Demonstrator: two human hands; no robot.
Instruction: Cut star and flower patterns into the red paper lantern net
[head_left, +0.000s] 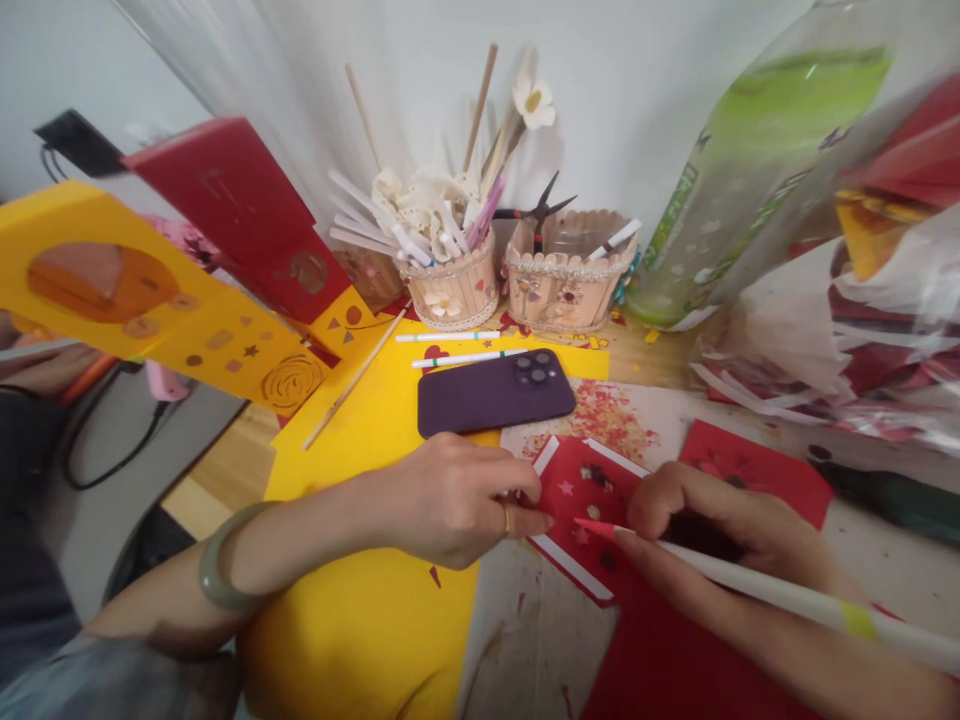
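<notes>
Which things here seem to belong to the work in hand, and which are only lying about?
Likely in use:
red paper with white strips, at the left hand
white pen with red tip, in the right hand

Probably just lying about:
phone
wooden stick
pliers, in a basket
bottle

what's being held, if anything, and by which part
Right hand: white pen, gripped just behind its red tip. Left hand: at the left edge of the white-striped red paper; gripping or pressing can't be told.
</notes>
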